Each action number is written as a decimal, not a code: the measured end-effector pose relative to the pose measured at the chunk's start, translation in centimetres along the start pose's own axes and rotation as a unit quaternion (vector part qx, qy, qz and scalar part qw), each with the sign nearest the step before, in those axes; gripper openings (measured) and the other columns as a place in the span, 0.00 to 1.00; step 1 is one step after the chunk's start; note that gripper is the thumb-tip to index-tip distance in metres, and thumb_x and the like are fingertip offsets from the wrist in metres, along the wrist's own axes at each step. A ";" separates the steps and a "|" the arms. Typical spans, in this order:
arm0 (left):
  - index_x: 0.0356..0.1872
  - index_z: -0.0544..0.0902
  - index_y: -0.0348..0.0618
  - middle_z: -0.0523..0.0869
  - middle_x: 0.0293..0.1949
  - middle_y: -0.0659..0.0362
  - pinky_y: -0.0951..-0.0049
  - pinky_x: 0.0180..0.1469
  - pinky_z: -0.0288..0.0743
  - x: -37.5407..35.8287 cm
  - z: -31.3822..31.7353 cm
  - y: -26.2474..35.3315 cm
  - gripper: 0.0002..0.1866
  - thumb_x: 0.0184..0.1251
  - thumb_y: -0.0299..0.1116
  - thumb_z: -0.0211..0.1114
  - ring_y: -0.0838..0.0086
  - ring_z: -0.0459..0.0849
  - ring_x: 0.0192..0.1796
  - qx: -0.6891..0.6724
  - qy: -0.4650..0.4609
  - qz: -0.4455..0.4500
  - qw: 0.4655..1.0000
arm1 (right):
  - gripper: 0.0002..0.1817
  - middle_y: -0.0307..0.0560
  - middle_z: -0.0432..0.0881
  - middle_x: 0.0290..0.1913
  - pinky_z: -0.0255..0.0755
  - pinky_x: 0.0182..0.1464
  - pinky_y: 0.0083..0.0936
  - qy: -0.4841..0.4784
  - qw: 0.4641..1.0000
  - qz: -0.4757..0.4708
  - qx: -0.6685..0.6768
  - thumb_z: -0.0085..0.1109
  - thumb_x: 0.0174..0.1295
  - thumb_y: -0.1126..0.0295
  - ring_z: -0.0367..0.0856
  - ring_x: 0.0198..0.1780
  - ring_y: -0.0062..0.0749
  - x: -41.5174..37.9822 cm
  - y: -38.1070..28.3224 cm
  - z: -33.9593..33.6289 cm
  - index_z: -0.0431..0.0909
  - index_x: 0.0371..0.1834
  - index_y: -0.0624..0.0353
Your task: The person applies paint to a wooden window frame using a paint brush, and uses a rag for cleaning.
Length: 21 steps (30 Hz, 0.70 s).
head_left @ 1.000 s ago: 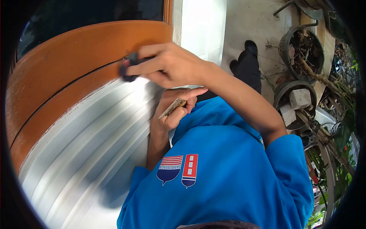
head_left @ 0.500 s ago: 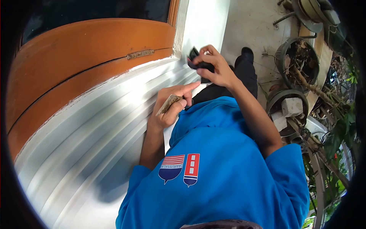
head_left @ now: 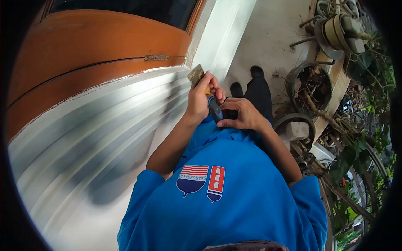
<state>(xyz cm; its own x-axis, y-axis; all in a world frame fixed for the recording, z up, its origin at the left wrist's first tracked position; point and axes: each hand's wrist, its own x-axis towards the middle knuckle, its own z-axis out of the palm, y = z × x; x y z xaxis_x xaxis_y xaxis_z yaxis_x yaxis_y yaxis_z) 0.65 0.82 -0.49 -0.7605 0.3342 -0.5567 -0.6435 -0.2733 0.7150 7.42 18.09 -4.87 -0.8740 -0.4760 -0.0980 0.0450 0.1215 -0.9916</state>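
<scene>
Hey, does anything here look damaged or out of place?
A few things: the scraper blade in the left hand looks blotched and grimy, the hinge looks stained, and a pale block sits in a plant pot, an unusual spot for it.

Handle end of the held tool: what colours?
The handle end is dark grey and blue, in the head view.

Hinge point(head_left: 156, 57) left of the tool point(head_left: 215, 109); right, a block point(head_left: 297, 130) in a pot point(head_left: 293, 116)
</scene>
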 end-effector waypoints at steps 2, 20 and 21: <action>0.36 0.73 0.42 0.77 0.23 0.56 0.64 0.38 0.74 1.2 0.7 -0.8 0.19 0.81 0.47 0.47 0.61 0.80 0.30 -0.032 0.032 -0.033 0.998 | 0.26 0.52 0.84 0.38 0.75 0.43 0.37 0.006 1.000 0.000 -0.011 0.78 0.47 0.51 0.83 0.40 0.48 -0.4 0.2 -1.4 0.86 0.38 0.64; 0.49 0.83 0.37 0.78 0.24 0.60 0.75 0.32 0.70 -0.6 4.9 0.5 0.15 0.79 0.38 0.55 0.80 0.75 0.27 0.252 -0.028 0.198 0.947 | 0.28 0.41 0.85 0.48 0.73 0.58 0.24 0.014 0.983 0.074 0.166 0.76 0.56 0.67 0.81 0.51 0.23 -0.1 0.1 -13.0 0.78 0.59 0.63; 0.46 0.85 0.37 0.78 0.24 0.60 0.76 0.32 0.69 -1.0 5.2 0.6 0.13 0.77 0.36 0.57 0.80 0.74 0.27 0.329 -0.051 0.194 0.923 | 0.25 0.41 0.85 0.48 0.74 0.57 0.24 0.034 0.981 0.097 0.164 0.74 0.59 0.66 0.81 0.50 0.23 0.0 0.2 -13.5 0.78 0.58 0.63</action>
<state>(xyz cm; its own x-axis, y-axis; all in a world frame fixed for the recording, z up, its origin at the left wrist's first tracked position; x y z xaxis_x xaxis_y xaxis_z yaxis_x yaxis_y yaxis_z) 1.42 5.04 2.70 -0.8888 0.4191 -0.1854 -0.1062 0.2052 0.9729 0.88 29.89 -3.92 -0.8637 -0.4104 -0.2924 0.3567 -0.0881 -0.9300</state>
